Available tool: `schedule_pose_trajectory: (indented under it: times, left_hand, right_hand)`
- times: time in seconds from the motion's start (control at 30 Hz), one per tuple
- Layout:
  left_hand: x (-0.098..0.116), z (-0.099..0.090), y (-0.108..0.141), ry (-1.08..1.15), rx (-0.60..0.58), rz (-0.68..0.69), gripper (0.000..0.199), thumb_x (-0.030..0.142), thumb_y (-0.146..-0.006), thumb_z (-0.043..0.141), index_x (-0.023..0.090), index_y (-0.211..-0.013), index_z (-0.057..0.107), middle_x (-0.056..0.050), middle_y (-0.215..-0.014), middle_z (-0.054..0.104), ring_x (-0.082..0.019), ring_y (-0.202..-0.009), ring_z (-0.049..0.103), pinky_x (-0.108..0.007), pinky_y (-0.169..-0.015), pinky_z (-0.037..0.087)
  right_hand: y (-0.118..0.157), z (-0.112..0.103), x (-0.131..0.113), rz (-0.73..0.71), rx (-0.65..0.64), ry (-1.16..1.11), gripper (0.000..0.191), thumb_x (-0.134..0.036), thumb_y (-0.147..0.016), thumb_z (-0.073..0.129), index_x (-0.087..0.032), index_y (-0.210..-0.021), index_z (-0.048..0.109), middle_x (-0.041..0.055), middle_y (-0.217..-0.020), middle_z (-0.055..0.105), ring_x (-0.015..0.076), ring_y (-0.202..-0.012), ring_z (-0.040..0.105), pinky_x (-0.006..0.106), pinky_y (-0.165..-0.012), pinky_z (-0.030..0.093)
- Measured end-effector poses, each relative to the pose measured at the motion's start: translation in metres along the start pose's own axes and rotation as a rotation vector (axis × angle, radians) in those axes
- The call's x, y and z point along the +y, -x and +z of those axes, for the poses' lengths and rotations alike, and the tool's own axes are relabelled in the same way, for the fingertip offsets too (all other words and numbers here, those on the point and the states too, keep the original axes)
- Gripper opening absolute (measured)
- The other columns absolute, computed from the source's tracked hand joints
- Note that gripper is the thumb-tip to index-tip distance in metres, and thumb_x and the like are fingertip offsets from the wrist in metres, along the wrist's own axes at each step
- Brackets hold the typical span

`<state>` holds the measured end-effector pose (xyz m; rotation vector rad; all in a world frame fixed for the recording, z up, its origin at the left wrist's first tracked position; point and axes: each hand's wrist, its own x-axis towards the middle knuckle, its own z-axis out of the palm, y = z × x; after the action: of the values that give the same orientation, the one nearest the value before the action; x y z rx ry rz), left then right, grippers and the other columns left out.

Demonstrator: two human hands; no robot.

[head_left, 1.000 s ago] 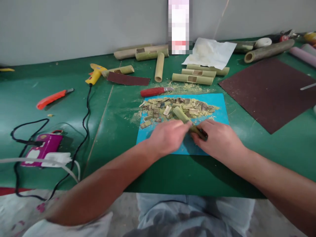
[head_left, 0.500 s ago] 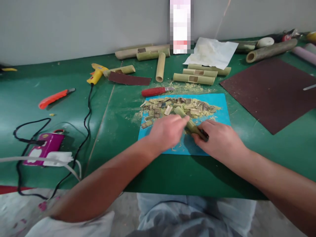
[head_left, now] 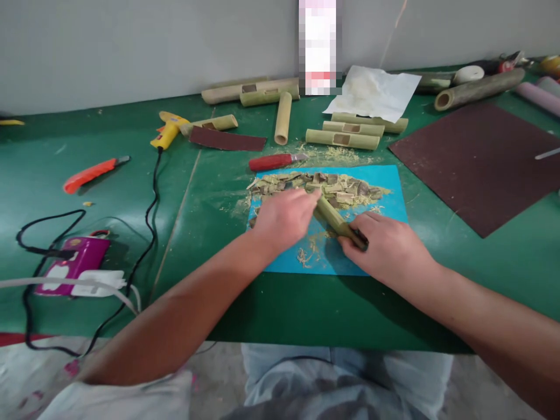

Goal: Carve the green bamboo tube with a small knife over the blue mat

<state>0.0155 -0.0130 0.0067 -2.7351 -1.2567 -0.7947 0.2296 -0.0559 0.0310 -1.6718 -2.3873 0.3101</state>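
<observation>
A short green bamboo tube (head_left: 333, 217) is held at a slant over a blue sheet (head_left: 280, 261), its far end pointing up and left. My right hand (head_left: 385, 242) is closed around the near end of the tube. At the far end, my left hand (head_left: 286, 217) has its fingers closed on the tube; its palm side is hidden, so anything thin under the fingers cannot be made out. Bamboo chips (head_left: 345, 189) and shavings lie heaped on the sheet behind the tube. Just beyond them rests a red-handled knife (head_left: 271, 162).
Cut bamboo tubes (head_left: 342, 139) lie behind the sheet. Dark brown sandpaper (head_left: 476, 169) is at right, with a narrow strip (head_left: 227, 140) further left. A yellow glue gun (head_left: 168, 131), orange cutter (head_left: 91, 175) and purple power strip (head_left: 79, 265) with trailing cords occupy the left side.
My left hand has slid up and left along the bamboo tube, from its middle to its far end. My right hand keeps its hold in almost the same place.
</observation>
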Motion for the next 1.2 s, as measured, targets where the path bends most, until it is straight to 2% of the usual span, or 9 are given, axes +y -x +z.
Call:
schedule_pose_trajectory:
  times: [0.1,0.23,0.4,0.53,0.67,0.8,0.97,1.1,1.2]
  left_hand:
    - [0.0,0.0,0.001,0.037,-0.061,0.033,0.036,0.029,-0.106,0.04,0.017,-0.121,0.07,-0.004,-0.079,0.07,-0.015,-0.072,0.065,-0.024,-0.062,0.049]
    - [-0.001,-0.001,0.0,0.012,-0.01,-0.055,0.035,0.029,-0.105,0.042,0.016,-0.116,0.072,-0.007,-0.085,0.072,-0.015,-0.075,0.066,-0.024,-0.065,0.051]
    - [0.007,-0.001,0.003,0.024,-0.069,0.073,0.035,0.028,-0.105,0.041,0.019,-0.12,0.071,-0.003,-0.074,0.069,-0.014,-0.069,0.064,-0.022,-0.06,0.048]
    - [0.0,0.0,0.001,0.033,-0.009,-0.055,0.034,0.029,-0.105,0.043,0.016,-0.118,0.072,-0.007,-0.088,0.073,-0.016,-0.077,0.067,-0.025,-0.066,0.052]
    - [-0.003,-0.001,0.001,0.107,-0.088,0.011,0.036,0.03,-0.106,0.041,0.017,-0.122,0.07,-0.004,-0.081,0.07,-0.015,-0.074,0.066,-0.025,-0.065,0.051]
    - [-0.006,-0.003,-0.002,0.084,-0.027,-0.083,0.033,0.029,-0.104,0.045,0.016,-0.118,0.073,-0.007,-0.087,0.073,-0.017,-0.079,0.068,-0.026,-0.069,0.053]
    - [-0.006,-0.003,-0.002,0.095,-0.093,-0.011,0.035,0.029,-0.105,0.043,0.017,-0.122,0.071,-0.005,-0.082,0.071,-0.015,-0.075,0.067,-0.024,-0.066,0.052]
    - [-0.009,-0.003,-0.003,0.095,-0.03,-0.1,0.033,0.028,-0.103,0.046,0.017,-0.119,0.073,-0.007,-0.093,0.075,-0.016,-0.082,0.069,-0.025,-0.071,0.054]
    - [-0.008,-0.003,-0.003,0.141,-0.043,-0.062,0.033,0.028,-0.104,0.047,0.015,-0.119,0.073,-0.006,-0.087,0.074,-0.015,-0.077,0.068,-0.025,-0.068,0.053]
  right_hand:
    - [0.0,0.001,0.0,-0.015,0.01,-0.007,0.018,-0.031,-0.084,0.059,-0.021,-0.07,0.054,0.0018,-0.069,0.055,0.0136,-0.06,0.045,0.029,-0.057,0.026]
    - [0.0,0.0,0.0,0.001,0.01,-0.01,0.018,-0.031,-0.085,0.057,-0.021,-0.07,0.053,0.0015,-0.069,0.055,0.0138,-0.059,0.045,0.029,-0.056,0.026]
    - [0.0,0.0,0.0,-0.011,0.009,0.002,0.018,-0.031,-0.084,0.058,-0.022,-0.07,0.053,0.0018,-0.069,0.056,0.0138,-0.059,0.046,0.029,-0.056,0.027]
    - [0.001,0.0,0.0,0.002,0.003,-0.007,0.018,-0.032,-0.085,0.057,-0.021,-0.07,0.052,0.0014,-0.069,0.055,0.0139,-0.06,0.046,0.029,-0.056,0.027]
    - [0.0,0.0,0.0,-0.001,-0.009,-0.016,0.018,-0.031,-0.083,0.059,-0.021,-0.07,0.052,0.0006,-0.067,0.053,0.0135,-0.059,0.044,0.029,-0.056,0.026]
    - [0.0,-0.001,0.0,0.003,0.005,-0.018,0.017,-0.031,-0.085,0.057,-0.021,-0.071,0.053,0.0013,-0.069,0.055,0.0137,-0.06,0.046,0.029,-0.057,0.027]
    - [0.001,0.0,0.001,-0.017,0.012,-0.024,0.018,-0.032,-0.084,0.057,-0.022,-0.07,0.052,0.0002,-0.066,0.053,0.0133,-0.058,0.045,0.029,-0.056,0.028]
    - [0.001,0.001,0.002,-0.015,0.031,-0.023,0.018,-0.032,-0.084,0.057,-0.022,-0.07,0.052,0.0007,-0.067,0.054,0.0135,-0.058,0.045,0.029,-0.055,0.027]
    - [0.001,0.001,0.001,-0.015,0.019,-0.026,0.018,-0.031,-0.084,0.057,-0.022,-0.069,0.051,0.0004,-0.067,0.054,0.0135,-0.058,0.045,0.029,-0.055,0.026]
